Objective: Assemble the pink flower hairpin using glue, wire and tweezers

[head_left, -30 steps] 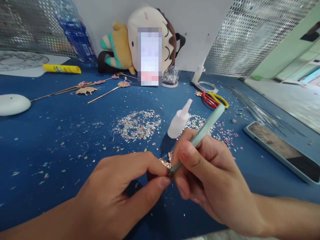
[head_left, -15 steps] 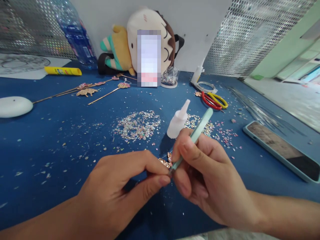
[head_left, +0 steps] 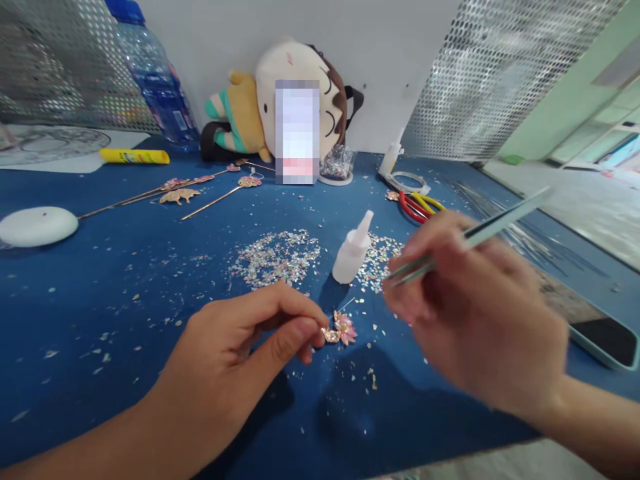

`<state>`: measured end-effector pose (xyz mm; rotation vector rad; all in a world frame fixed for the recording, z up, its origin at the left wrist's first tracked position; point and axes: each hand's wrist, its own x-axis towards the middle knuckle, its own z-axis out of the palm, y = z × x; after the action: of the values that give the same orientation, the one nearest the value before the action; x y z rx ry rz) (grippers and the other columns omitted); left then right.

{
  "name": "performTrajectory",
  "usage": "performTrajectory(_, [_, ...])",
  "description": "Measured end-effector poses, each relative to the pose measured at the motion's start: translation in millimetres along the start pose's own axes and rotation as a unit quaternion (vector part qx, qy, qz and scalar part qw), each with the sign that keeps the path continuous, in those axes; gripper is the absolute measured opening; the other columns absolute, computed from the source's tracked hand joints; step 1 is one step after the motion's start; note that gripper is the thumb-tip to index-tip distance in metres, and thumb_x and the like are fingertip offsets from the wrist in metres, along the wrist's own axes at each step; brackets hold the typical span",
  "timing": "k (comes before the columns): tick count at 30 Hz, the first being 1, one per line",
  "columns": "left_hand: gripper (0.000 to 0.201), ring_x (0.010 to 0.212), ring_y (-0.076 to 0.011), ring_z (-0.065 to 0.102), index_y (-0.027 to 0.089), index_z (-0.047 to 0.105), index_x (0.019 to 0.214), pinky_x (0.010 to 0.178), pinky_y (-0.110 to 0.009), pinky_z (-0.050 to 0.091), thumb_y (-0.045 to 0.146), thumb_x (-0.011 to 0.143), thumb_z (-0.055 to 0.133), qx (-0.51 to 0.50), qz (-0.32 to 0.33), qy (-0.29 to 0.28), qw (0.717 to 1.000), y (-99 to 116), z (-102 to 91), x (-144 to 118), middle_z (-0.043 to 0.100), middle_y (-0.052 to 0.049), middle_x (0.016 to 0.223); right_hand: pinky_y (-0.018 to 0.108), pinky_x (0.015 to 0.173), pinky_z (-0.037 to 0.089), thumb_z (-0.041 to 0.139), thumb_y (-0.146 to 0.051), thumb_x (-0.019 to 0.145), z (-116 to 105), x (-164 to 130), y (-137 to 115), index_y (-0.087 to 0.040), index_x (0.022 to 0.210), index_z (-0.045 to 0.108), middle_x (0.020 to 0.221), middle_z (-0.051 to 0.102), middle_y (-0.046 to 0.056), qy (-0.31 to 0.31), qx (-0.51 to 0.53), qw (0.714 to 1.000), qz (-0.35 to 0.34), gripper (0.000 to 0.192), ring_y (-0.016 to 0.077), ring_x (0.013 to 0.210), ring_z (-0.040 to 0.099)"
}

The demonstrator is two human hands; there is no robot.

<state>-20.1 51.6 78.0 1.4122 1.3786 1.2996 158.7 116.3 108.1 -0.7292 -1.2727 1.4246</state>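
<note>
Just beyond our left hand (head_left: pixel 235 363) lies a heap of flakes (head_left: pixel 277 257), with the glue bottle (head_left: pixel 353 250) standing to its right. The scissors (head_left: pixel 417 205) lie behind our right hand (head_left: pixel 475 313), and the phone (head_left: pixel 603 337) lies to its right.

Small pink-and-gold metal flower ornament (head_left: pixel 340 329) on a thin wire stem, lying low over the blue cloth, one edge pinched. Slim pale-green metal tweezers (head_left: pixel 470 235) held tilted, motion-blurred, tips closed, apart from ornament.

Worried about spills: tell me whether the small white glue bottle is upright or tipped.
Upright: the glue bottle stands on its base on the blue table, nozzle up.
</note>
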Motion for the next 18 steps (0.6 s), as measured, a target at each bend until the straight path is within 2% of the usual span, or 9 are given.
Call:
performTrajectory(2, [0.024,0.056,-0.0074,0.064,0.034,0.076,0.072,0.058,-0.011,0.051,0.023,0.09,0.063,-0.008,-0.006,0.001,1.0,1,0.9,-1,0.07,0.014,0.061,0.028,0.05,0.031,0.058,-0.031,0.1,-13,18,-7,-0.023,0.068,0.053,0.062,0.048,-0.003,0.042,-0.179,0.981,-0.07,0.034,0.008,0.05,0.044])
performTrajectory(3, [0.024,0.056,-0.0072,0.064,0.033,0.076,0.072,0.059,-0.011,0.052,0.024,0.09,0.063,-0.013,-0.01,-0.001,1.0,0,0.9,-1,0.07,0.014,0.061,0.03,0.051,0.031,0.046,-0.035,0.105,-21,29,-10,-0.025,0.07,0.048,0.062,0.044,-0.004,0.029,-0.311,0.947,-0.08,0.037,0.0093,0.052,0.043])
performTrajectory(4, [0.024,0.056,-0.0072,0.064,0.033,0.076,0.072,0.059,-0.011,0.052,0.024,0.09,0.063,-0.016,-0.014,-0.004,1.0,0,0.7,-1,0.07,0.014,0.061,0.032,0.053,0.03,0.049,-0.036,0.104,-29,42,-10,-0.025,0.069,0.048,0.06,0.044,-0.003,0.006,-0.369,0.927,-0.066,0.037,0.0107,0.053,0.041])
performTrajectory(7, [0.022,0.055,-0.0086,0.064,0.032,0.076,0.072,0.055,-0.014,0.05,0.027,0.091,0.064,0.001,-0.022,-0.02,1.0,-2,-1.8,1,0.07,0.011,0.06,0.035,0.055,0.024,0.078,-0.031,0.085,-53,82,-4,-0.023,0.053,0.045,0.051,0.039,-0.004,-0.065,-0.491,0.869,-0.024,0.046,0.0099,0.05,0.031])
performTrajectory(9, [0.022,0.056,-0.0099,0.064,0.031,0.076,0.071,0.054,-0.016,0.048,0.031,0.09,0.064,0.039,-0.017,-0.033,0.999,-3,-4.4,3,0.07,0.01,0.061,0.035,0.059,0.024,0.083,-0.022,0.074,-65,104,7,-0.023,0.046,0.04,0.047,0.036,-0.005,-0.097,-0.554,0.827,-0.016,0.052,0.0108,0.052,0.03])
performTrajectory(11, [0.023,0.056,-0.0105,0.062,0.031,0.076,0.069,0.055,-0.018,0.046,0.033,0.089,0.064,0.08,-0.014,-0.036,0.996,-3,-6.6,6,0.071,0.009,0.062,0.035,0.062,0.028,0.081,-0.023,0.073,-72,119,19,-0.024,0.049,0.045,0.049,0.039,-0.004,-0.106,-0.592,0.798,-0.024,0.044,0.0139,0.055,0.036])
performTrajectory(13, [0.023,0.055,-0.0096,0.06,0.03,0.074,0.066,0.055,-0.018,0.044,0.034,0.087,0.066,0.099,-0.017,-0.026,0.995,-3,-7.8,8,0.069,0.01,0.06,0.036,0.066,0.033,0.077,-0.025,0.075,-78,126,26,-0.025,0.058,0.053,0.052,0.043,-0.002,-0.106,-0.611,0.784,-0.035,0.029,0.0174,0.06,0.044])
performTrajectory(16, [0.021,0.056,-0.0082,0.06,0.031,0.074,0.065,0.056,-0.015,0.044,0.032,0.085,0.067,0.088,-0.025,-0.018,0.996,-3,-8.2,11,0.068,0.011,0.06,0.039,0.072,0.04,0.071,-0.025,0.078,-82,124,26,-0.023,0.075,0.064,0.06,0.053,0.0,-0.116,-0.607,0.785,-0.049,0.007,0.0216,0.069,0.055])
performTrajectory(18, [0.021,0.057,-0.0092,0.061,0.031,0.076,0.066,0.057,-0.016,0.045,0.031,0.085,0.068,0.081,-0.024,-0.024,0.996,-4,-8.7,13,0.07,0.011,0.061,0.04,0.076,0.046,0.069,-0.025,0.08,-80,114,19,-0.021,0.091,0.07,0.071,0.064,0.003,-0.149,-0.578,0.801,-0.051,0.012,0.0225,0.075,0.061])
